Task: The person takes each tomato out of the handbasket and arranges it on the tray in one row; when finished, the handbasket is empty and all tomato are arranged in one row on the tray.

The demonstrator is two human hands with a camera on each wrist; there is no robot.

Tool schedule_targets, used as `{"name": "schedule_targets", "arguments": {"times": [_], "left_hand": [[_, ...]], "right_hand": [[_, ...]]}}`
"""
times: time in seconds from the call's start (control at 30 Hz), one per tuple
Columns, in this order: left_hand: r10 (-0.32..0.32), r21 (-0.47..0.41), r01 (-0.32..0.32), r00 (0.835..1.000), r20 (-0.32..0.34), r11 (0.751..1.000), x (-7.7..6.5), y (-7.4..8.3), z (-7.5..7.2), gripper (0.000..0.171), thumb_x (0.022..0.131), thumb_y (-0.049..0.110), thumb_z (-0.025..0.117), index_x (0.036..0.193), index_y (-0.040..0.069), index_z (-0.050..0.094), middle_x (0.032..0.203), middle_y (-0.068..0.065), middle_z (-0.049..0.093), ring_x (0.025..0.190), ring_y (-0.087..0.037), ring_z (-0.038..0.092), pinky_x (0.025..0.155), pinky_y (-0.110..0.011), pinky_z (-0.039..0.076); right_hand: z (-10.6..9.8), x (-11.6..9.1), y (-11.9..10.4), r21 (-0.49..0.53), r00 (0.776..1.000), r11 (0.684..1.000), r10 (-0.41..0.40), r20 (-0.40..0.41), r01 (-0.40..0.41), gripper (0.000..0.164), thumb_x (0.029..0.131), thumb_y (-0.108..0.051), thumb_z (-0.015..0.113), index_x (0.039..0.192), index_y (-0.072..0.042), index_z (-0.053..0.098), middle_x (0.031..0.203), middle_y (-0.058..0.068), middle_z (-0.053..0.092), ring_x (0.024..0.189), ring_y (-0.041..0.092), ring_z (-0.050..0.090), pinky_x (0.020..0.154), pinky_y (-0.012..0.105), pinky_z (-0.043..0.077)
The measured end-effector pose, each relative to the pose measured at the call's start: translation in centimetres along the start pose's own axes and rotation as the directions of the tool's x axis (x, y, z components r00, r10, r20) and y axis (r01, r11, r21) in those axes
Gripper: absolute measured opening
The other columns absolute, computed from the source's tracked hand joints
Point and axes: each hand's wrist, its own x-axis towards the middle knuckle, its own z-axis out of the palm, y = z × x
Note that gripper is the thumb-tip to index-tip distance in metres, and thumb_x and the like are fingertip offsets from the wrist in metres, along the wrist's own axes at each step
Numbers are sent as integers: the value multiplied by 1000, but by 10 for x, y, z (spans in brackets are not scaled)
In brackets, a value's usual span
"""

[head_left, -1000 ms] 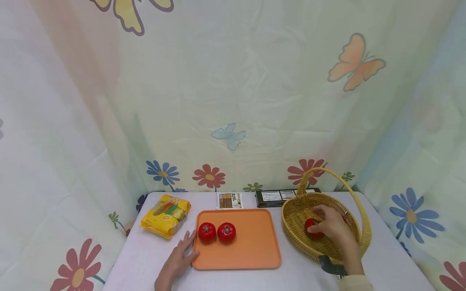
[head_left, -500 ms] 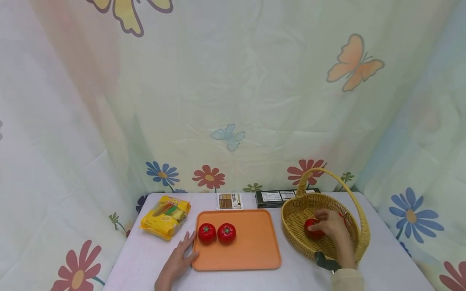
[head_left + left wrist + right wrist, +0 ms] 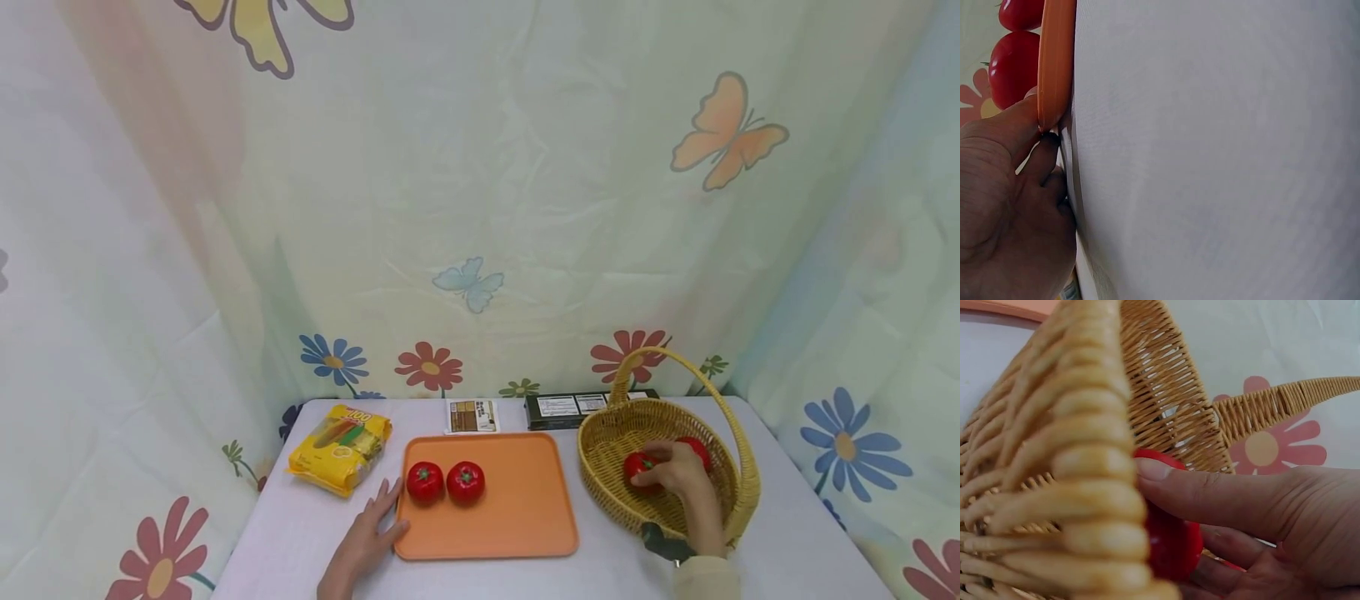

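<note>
My left hand [image 3: 365, 533] is at the left edge of an orange tray [image 3: 517, 500]. In the left wrist view, the thumb laps over the tray's rim [image 3: 1057, 62] and the other fingers sit against its outside. Two red tomatoes [image 3: 425, 482] [image 3: 466, 482] rest side by side on the tray's left half. Inside a wicker basket [image 3: 609, 450], my right hand [image 3: 678, 471] grips a red tomato [image 3: 637, 468]. Its thumb presses one side in the right wrist view, where the basket's rim hides part of the tomato [image 3: 1172, 544]. Another tomato [image 3: 697, 450] lies behind the hand.
The basket's tall handle [image 3: 738, 417] arches over its right side. A yellow snack packet [image 3: 341, 450] lies left of the tray. Along the back are a small printed packet [image 3: 472, 415] and a black box [image 3: 558, 407], partly behind the basket. Patterned curtains surround the table.
My right hand has shifted slightly left and closed more onto the tomato in the basket, exposing more of the tomato behind it. My left hand stays at the tray's edge.
</note>
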Motion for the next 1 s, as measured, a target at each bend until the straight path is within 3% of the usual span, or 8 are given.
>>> {"name": "schedule_targets", "arguments": {"times": [0.23, 0.63, 0.87, 1.0], "left_hand": [[-14, -1, 14, 1000, -1, 1000, -1, 2, 0, 79, 98, 39, 79, 167, 26, 43, 176, -19, 27, 158, -60, 17, 121, -83, 21], [-10, -9, 10, 1000, 2, 1000, 1, 1, 1, 79, 98, 37, 80, 167, 25, 44, 176, -19, 26, 158, -60, 16, 122, -82, 20], [-11, -12, 11, 1000, 5, 1000, -1, 2, 0, 79, 98, 38, 80, 167, 25, 44, 176, -19, 26, 158, -60, 16, 121, -82, 21], [-3, -4, 4, 1000, 3, 1000, -1, 2, -1, 79, 97, 38, 80, 167, 25, 44, 176, -19, 26, 158, -60, 17, 122, -82, 21]], "right_hand": [[5, 2, 3, 41, 999, 999, -34, 4, 33, 66, 82, -4, 93, 139, 9, 64, 143, 41, 55, 130, 59, 49, 113, 74, 45], [14, -7, -2, 76, 985, 982, -170, -17, 171, 63, 87, -9, 91, 142, 5, 64, 147, 34, 59, 140, 58, 49, 116, 72, 45], [12, -11, -2, 128, 962, 954, -272, -9, 271, 67, 87, -17, 92, 145, 2, 64, 147, 27, 64, 145, 54, 48, 118, 69, 44], [12, -15, -3, 152, 937, 926, -349, 3, 345, 65, 88, -19, 92, 145, 1, 65, 146, 24, 66, 144, 49, 52, 119, 57, 48]]}}
